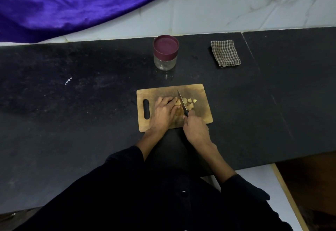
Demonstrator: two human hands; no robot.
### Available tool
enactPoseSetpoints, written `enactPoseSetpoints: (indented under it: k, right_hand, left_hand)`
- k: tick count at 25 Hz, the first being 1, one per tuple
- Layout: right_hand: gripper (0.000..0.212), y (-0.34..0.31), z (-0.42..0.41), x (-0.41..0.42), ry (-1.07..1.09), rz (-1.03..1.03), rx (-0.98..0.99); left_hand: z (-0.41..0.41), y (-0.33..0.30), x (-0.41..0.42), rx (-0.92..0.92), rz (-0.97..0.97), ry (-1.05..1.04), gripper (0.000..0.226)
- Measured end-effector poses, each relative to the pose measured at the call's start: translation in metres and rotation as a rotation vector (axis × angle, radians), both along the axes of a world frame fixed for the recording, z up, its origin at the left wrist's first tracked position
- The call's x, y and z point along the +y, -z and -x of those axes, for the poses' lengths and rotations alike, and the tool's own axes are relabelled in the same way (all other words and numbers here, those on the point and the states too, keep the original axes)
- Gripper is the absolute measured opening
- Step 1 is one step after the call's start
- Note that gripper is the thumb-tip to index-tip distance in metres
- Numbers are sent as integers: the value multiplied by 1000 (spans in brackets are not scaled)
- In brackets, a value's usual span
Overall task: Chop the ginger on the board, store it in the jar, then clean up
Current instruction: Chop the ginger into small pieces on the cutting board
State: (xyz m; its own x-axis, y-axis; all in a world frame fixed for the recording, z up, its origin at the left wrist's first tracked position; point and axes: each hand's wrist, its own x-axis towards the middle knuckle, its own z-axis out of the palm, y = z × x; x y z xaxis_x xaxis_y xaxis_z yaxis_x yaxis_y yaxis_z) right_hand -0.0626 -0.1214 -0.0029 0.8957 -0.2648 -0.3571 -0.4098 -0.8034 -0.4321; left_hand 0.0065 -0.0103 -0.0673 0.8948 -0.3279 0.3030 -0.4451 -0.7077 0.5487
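Note:
A wooden cutting board (200,92) with a handle slot lies on the black counter. My left hand (163,112) presses the uncut piece of ginger (178,103) down on the board. My right hand (195,128) grips a small black-handled knife (181,101), its blade resting against the ginger. Several cut ginger pieces (190,102) lie just right of the blade. A clear jar (165,52) with a maroon lid on it stands behind the board.
A folded checked cloth (225,53) lies at the back right of the counter (72,94). Purple fabric (72,3) hangs over the tiled wall at the upper left. The counter's front edge drops off at the lower right.

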Motion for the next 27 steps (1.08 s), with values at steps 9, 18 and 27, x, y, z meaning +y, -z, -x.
enactPoseSetpoints:
  k: [9,18,27]
  right_hand:
    - [21,-4,-14,8,-31,59,-19]
    - [15,-3,4,5,-33,91,30]
    - [18,0,-4,5,-23,54,80]
  left_hand:
    - [1,-4,-1,21,2,7,32]
    - [0,-2,0,30,29,10,31]
    - [-2,1,-3,-15,35,-32,31]
